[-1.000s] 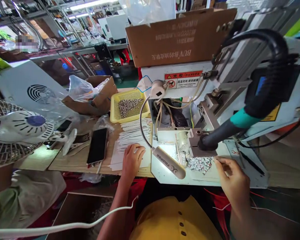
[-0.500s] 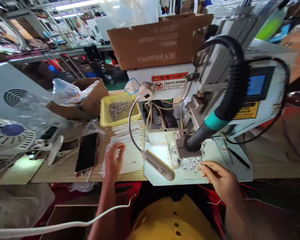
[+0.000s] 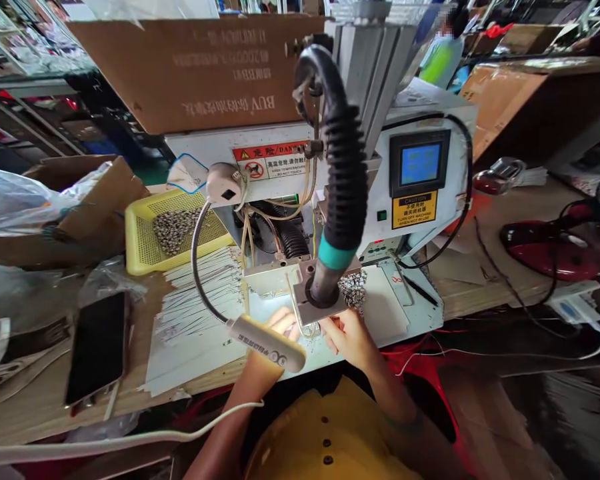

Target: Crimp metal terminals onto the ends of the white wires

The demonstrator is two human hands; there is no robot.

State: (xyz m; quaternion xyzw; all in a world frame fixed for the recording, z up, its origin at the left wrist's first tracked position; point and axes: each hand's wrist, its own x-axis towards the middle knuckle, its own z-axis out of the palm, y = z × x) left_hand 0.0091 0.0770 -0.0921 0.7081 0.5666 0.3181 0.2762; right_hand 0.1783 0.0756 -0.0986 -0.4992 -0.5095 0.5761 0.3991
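Note:
Both hands are at the white machine (image 3: pixel 275 153), under its metal head (image 3: pixel 307 293) with the black ribbed hose (image 3: pixel 347 180). My left hand (image 3: pixel 284 323) is lit by the lamp (image 3: pixel 267 343), which covers part of it; its fingers are bent and what they hold, if anything, is hidden. My right hand (image 3: pixel 347 337) is closed, thumb and fingers pinched at the head's lower edge, on something too small to name. A pile of small metallic parts (image 3: pixel 353 290) lies just behind my right hand.
Left of the machine are a sheet of thin strips (image 3: pixel 195 313), a yellow basket (image 3: pixel 137 250) of small parts, and a phone (image 3: pixel 99 347). A cardboard box (image 3: pixel 205 80) stands on top. At the right are a red lamp base (image 3: pixel 555 257) and a white adapter (image 3: pixel 577 303).
My left hand has moved right from the strips to the machine head. My right hand has moved left from the small parts toward it. The view has turned to the right.

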